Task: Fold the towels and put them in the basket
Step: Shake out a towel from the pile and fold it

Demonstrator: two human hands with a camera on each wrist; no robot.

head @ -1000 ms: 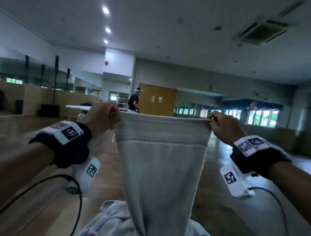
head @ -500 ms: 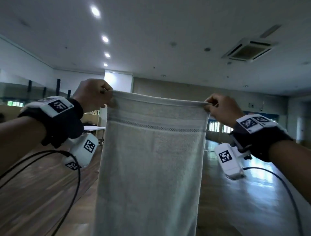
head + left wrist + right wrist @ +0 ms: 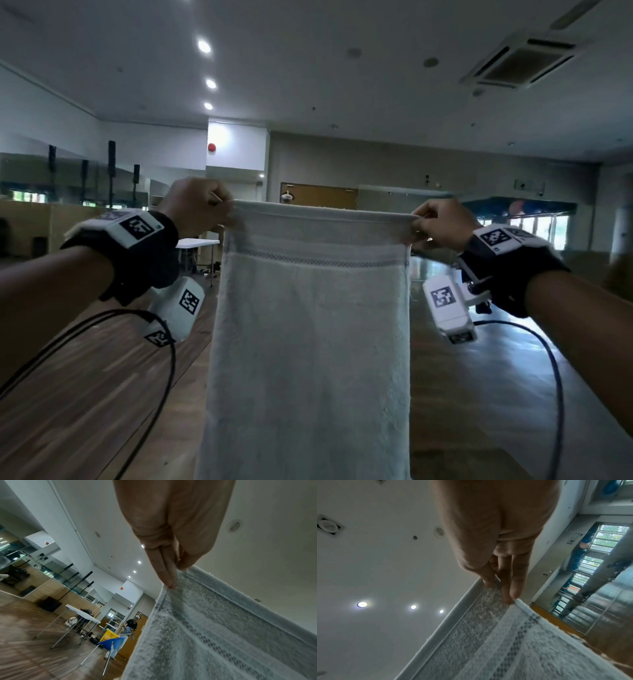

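Observation:
A pale grey-white towel with a woven band near its top hangs full length in front of me, stretched flat by its upper edge. My left hand pinches the top left corner, and the left wrist view shows thumb and fingers closed on the towel. My right hand pinches the top right corner, where the fingertips clamp the towel's hem. The towel's lower end runs out of the frame. No basket for the towels is in view.
I am in a large hall with a wooden floor. A white folding table stands at the left. Farther back are a yellow crate, a blue object and another person. Cables hang from both wrists.
Both hands lifted the towel off the heap below until it hung straight, then came down a little in view. The heap has dropped out of sight.

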